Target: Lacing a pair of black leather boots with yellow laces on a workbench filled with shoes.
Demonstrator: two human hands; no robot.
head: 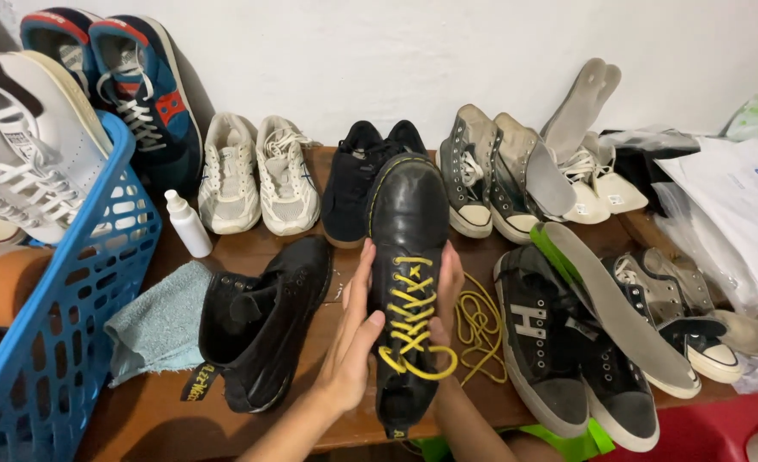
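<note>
Both hands clasp a black leather boot (407, 282) laced in yellow (413, 321), held toe-away over the wooden table's (250, 252) near edge. The left hand (350, 342) cups the boot's side, fingers together and pressed along the upper; the right hand (449, 287) wraps the far side, mostly hidden, fingers closed against the leather. Its unlaced mate (263, 321) lies tipped just to the left, a loose yellow lace (480, 329) just to the right. A firm two-sided hold that leaves the eyelets facing up suits lacing work best.
</note>
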